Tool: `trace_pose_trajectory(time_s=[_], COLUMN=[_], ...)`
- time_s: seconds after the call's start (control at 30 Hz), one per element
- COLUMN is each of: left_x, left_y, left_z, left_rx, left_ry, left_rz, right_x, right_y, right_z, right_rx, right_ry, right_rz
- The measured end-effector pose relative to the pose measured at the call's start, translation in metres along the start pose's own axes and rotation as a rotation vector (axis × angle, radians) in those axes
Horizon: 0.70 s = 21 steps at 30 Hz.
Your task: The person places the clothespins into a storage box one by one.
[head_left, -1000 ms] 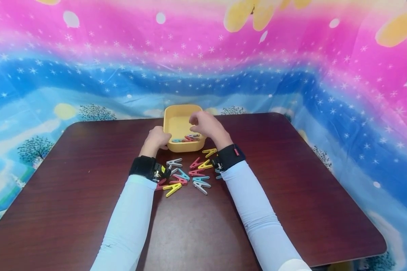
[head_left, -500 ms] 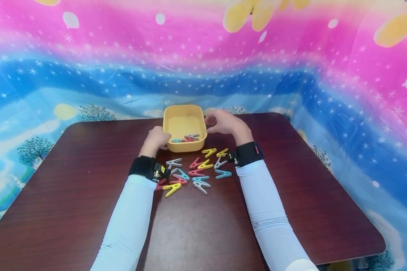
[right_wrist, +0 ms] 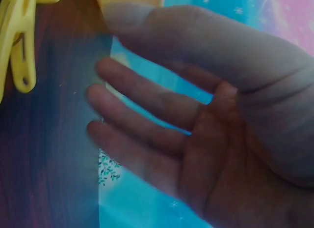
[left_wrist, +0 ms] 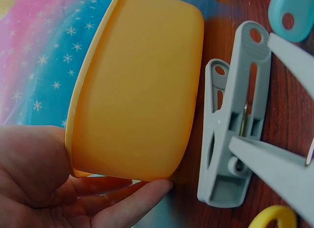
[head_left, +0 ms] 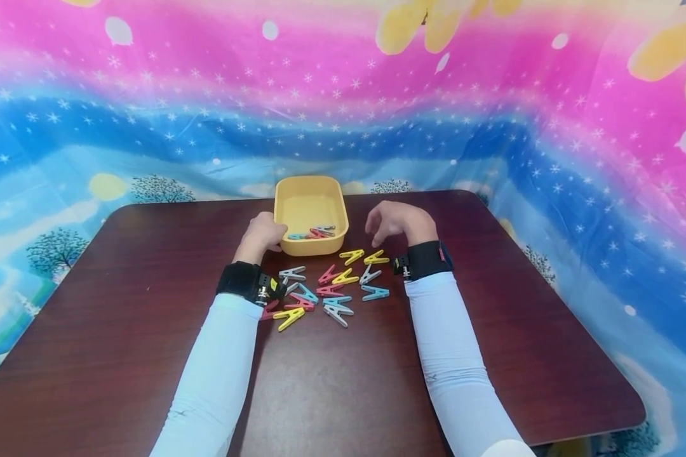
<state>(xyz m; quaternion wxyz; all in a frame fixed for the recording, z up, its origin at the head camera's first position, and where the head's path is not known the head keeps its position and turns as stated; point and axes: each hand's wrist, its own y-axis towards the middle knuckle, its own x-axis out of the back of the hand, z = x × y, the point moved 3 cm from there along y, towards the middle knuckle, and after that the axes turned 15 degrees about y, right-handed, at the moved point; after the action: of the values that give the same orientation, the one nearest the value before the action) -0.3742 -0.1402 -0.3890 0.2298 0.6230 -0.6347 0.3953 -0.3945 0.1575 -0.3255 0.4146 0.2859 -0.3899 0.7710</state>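
Note:
My left hand (head_left: 261, 233) grips the near left side of a yellow plastic bin (head_left: 311, 245), thumb over the rim and fingers along the outside. Inside the bin, a few clothespins (head_left: 320, 233) in red, grey and blue lie at the near end. My right hand (head_left: 399, 222) hangs just right of the bin with nothing in it; in the right wrist view its fingers (right_wrist: 147, 98) are loosely spread. Nearest that hand on the table are two yellow clothespins (head_left: 375, 257). A grey clothespin (left_wrist: 235, 120) shows large beside the bin in the left wrist view.
Several loose clothespins in yellow, red, blue and grey, such as a blue clothespin (head_left: 375, 292), lie scattered on the dark wooden table (head_left: 491, 317) between the forearms. A patterned cloth (head_left: 320, 95) hangs behind the table's far edge.
My right hand has come out from over the bin and moved right and a little nearer, uncovering clothespins under its wrist. The left hand and bin stay where they were.

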Motion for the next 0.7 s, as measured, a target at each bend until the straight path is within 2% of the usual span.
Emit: trace_pose_trajectory(time_s=[0.13, 0.27, 0.47, 0.7], left_x=[-0.002, -0.004, -0.002, 0.003], left_y=[0.001, 0.001, -0.001, -0.004], left_z=[0.001, 0.001, -0.001, -0.003], left_rx=[0.017, 0.02, -0.002, -0.011], left_ry=[-0.005, -0.005, -0.001, -0.004], left_rz=[0.007, 0.006, 0.005, 0.008], right_x=[-0.008, -0.016, -0.023, -0.023], right_y=[-0.001, -0.001, 0.003, 0.012], right_z=[-0.004, -0.004, -0.003, -0.008], right_rx=[-0.092, -0.135, -0.141, -0.084], right_ry=[-0.044, -0.071, -0.102, -0.093], right_rz=[0.031, 0.062, 0.094, 0.061])
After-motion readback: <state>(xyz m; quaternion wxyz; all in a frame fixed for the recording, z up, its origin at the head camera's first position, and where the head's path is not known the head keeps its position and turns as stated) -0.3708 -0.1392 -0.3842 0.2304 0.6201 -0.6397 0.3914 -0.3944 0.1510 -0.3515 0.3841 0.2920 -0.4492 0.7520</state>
